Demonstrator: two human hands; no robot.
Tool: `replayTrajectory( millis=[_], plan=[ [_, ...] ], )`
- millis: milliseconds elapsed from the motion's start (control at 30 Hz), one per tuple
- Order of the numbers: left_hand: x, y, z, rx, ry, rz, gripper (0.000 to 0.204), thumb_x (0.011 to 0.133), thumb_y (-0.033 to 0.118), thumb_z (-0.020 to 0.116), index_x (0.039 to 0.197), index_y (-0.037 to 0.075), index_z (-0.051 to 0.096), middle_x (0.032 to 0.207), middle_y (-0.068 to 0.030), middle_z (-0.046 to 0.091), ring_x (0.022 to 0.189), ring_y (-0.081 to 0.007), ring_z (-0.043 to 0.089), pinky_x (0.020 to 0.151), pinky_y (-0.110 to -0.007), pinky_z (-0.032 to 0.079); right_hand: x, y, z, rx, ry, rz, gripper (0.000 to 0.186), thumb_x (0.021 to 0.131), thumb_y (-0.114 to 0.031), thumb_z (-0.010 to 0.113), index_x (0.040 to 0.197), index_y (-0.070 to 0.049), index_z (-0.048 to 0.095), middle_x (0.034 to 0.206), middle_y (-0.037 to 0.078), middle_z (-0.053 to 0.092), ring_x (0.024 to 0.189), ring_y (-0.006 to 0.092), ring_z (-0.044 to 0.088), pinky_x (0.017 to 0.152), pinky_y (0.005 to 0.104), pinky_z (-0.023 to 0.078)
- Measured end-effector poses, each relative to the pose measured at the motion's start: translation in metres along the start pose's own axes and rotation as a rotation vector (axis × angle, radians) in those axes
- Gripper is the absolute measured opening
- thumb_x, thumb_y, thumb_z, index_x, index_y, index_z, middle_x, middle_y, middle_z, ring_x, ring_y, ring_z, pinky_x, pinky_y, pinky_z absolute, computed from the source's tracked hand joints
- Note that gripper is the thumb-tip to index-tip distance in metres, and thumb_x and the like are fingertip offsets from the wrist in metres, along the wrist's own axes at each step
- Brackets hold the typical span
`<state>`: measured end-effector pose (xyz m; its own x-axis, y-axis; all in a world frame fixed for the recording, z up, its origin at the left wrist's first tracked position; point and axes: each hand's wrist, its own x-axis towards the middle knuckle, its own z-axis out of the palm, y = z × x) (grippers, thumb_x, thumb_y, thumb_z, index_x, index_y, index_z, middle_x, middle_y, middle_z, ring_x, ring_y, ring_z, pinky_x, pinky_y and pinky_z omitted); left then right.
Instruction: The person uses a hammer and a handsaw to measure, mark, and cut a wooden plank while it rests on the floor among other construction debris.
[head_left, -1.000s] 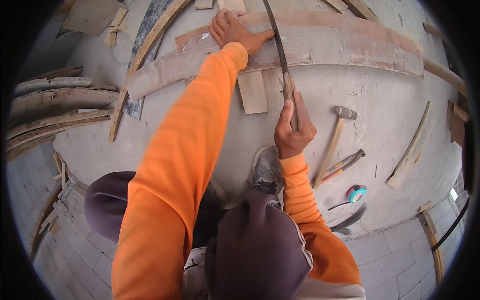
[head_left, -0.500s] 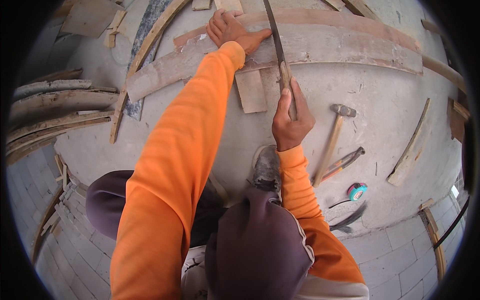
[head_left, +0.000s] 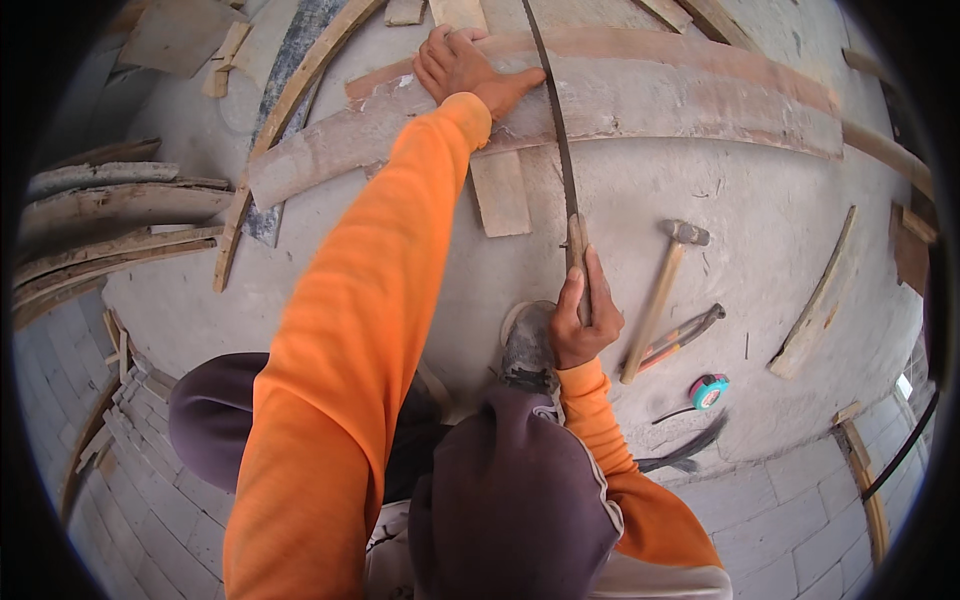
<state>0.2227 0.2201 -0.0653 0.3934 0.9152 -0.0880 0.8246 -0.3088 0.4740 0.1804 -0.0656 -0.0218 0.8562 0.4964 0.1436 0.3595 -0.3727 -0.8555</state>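
Observation:
My right hand (head_left: 586, 328) is closed around the wooden handle of a handsaw (head_left: 563, 150), whose long dark blade points away from me across a wide weathered plank (head_left: 700, 112). Thumb out toward the blade and fingers spread, my left hand (head_left: 468, 75) presses on the plank just left of the saw. Behind this plank, partly covered by it, runs a second reddish board (head_left: 640, 42). A short wood block (head_left: 502, 195) sticks out from under the plank toward me. Whether the teeth have cut into the wood cannot be made out.
Right of my shoe (head_left: 528, 345) lie a hammer (head_left: 654, 305), orange-handled pincers (head_left: 684, 338), a teal tape measure (head_left: 708, 391) and dark strips (head_left: 690, 450). A narrow wood offcut (head_left: 815, 300) lies farther right. Curved boards (head_left: 120, 210) are stacked at the left, near a long batten (head_left: 262, 150).
My right hand has drawn the saw back toward me, so its handle now sits well clear of the plank's near edge. My left hand stays in place on the plank.

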Motion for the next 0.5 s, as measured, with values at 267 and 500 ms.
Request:
replayTrajectory(
  millis=[267, 500],
  plan=[
    [0.001, -0.006, 0.005, 0.009, 0.021, -0.015, 0.101, 0.061, 0.061, 0.082, 0.136, 0.009, 0.039, 0.148, -0.014, 0.025, 0.143, -0.0339, 0.011, 0.12, -0.046, 0.003, 0.039, -0.012, 0.021, 0.036, -0.019, 0.024, 0.029, 0.094, -0.003, 0.062, 0.12, 0.009, 0.067, 0.105, 0.023, 0.073, 0.093, 0.024, 0.074, 0.082, 0.0306, 0.056],
    [-0.001, 0.001, 0.005, 0.025, 0.052, 0.012, 0.098, 0.062, 0.059, 0.083, 0.136, 0.012, 0.04, 0.147, -0.014, 0.025, 0.142, -0.0343, 0.012, 0.12, -0.047, 0.004, 0.029, -0.01, 0.008, 0.041, -0.039, 0.047, 0.031, 0.094, -0.001, 0.06, 0.121, 0.011, 0.065, 0.108, 0.026, 0.072, 0.1, 0.0279, 0.073, 0.088, 0.0329, 0.056]
  ],
)
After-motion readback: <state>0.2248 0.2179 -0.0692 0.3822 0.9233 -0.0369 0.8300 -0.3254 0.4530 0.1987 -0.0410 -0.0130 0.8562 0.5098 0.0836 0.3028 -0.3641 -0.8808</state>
